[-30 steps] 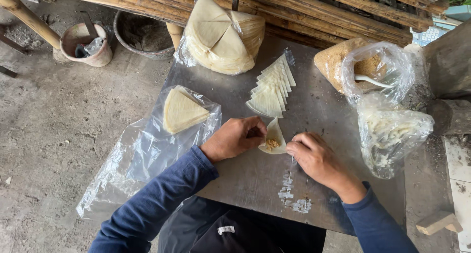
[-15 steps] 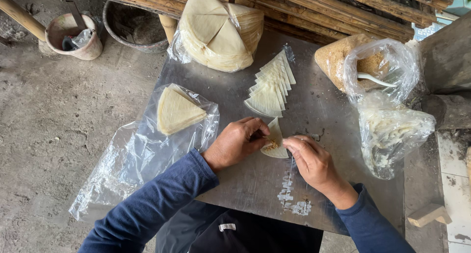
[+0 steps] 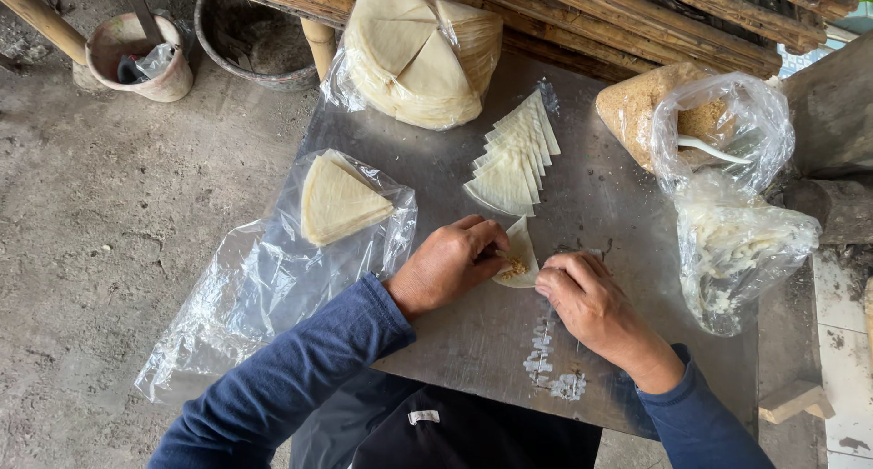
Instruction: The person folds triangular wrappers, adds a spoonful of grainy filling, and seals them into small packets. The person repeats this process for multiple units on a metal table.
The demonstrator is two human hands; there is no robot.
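The left hand (image 3: 450, 264) is closed on a triangular wrapper sheet (image 3: 520, 251), fingers curled over its left edge and pinning it near the middle of the metal desk (image 3: 473, 342). The right hand (image 3: 587, 296) is loosely curled just beside the sheet's right side, fingertips at its lower edge; whether it grips the sheet cannot be determined. A small mound of brown crumbly filling (image 3: 514, 269) sits on the sheet between the two hands. Directly behind the sheet, towards the far edge of the desk, lies a fanned row of triangular sheets (image 3: 514, 155). A large bagged stack of wedge-cut sheets (image 3: 418, 51) stands at the far-left corner. A smaller wedge stack (image 3: 338, 201) rests on an opened clear plastic bag (image 3: 245, 296) that overhangs the left edge of the desk. Along the right edge are an open bag of brown crumbs (image 3: 673, 114) with a white spoon (image 3: 714, 149) inside, and nearer, a clear bag of pale shredded material (image 3: 737, 246). White smears (image 3: 546, 360) mark the desk near the front edge.
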